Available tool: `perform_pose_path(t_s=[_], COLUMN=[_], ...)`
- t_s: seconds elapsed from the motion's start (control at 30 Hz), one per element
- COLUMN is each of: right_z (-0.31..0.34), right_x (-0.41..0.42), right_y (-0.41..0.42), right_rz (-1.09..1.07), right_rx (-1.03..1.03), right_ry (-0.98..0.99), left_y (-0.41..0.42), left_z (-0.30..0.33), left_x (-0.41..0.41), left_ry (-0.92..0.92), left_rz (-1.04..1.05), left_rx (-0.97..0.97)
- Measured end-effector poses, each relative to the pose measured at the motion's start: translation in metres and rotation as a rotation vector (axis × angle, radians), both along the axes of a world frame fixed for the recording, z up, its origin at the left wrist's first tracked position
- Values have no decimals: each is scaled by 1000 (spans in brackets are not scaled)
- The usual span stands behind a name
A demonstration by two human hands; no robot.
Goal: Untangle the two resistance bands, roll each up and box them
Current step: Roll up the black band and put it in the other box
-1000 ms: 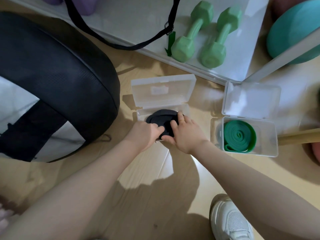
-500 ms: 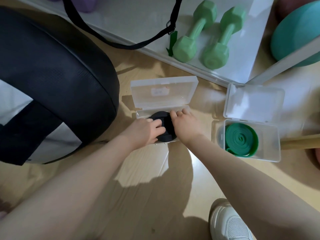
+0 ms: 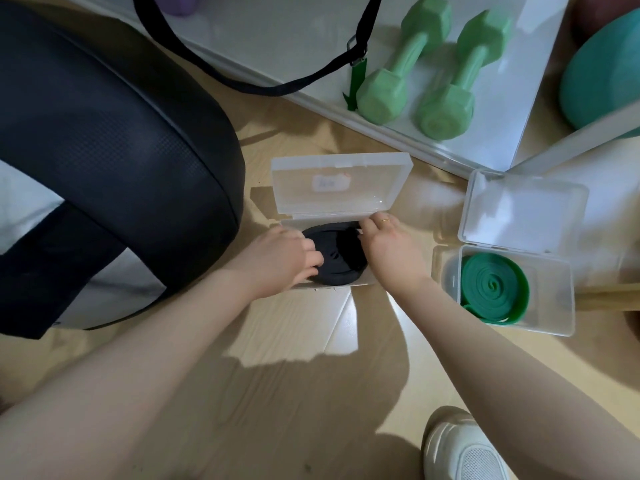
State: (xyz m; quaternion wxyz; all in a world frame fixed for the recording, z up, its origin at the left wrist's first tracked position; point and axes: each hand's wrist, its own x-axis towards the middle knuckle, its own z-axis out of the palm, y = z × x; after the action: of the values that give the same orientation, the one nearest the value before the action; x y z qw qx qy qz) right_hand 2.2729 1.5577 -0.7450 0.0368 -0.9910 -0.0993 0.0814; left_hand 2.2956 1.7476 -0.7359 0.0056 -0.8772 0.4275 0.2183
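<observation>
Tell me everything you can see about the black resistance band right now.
The black resistance band is a flat matte strap, rubbery-looking, rolled into a loose coil. It lies flat in the base of a clear plastic box whose hinged lid stands open behind it, on the wooden floor. The left hand presses on the coil's left side with bent fingers, and the right hand touches its upper right edge. Both hands hide part of the coil.

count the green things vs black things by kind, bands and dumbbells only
rolled green resistance band: 1
rolled black resistance band: 1
green hex dumbbells: 2
total: 4
</observation>
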Motion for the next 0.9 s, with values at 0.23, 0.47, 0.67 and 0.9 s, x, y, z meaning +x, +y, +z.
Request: perform_pose_path(t_s=[0.23,0.47,0.67,0.9], right_z=[0,3,5,29], right_x=[0,-10,-24,-19], right_y=[-9,-14,-20,-22], right_rz=[14,8,229,-29], right_rx=[35,198,232,484], right_ry=[135,-56,-102,-142], left_y=[-1,7,15,16], left_z=[-11,-11,-13,-2], left_x=[-13,-12,-24,-29], left_ry=[15,-136,-246,-255], left_rz=[85,84,202,286], left_rx=[-48,-238,-257,-322])
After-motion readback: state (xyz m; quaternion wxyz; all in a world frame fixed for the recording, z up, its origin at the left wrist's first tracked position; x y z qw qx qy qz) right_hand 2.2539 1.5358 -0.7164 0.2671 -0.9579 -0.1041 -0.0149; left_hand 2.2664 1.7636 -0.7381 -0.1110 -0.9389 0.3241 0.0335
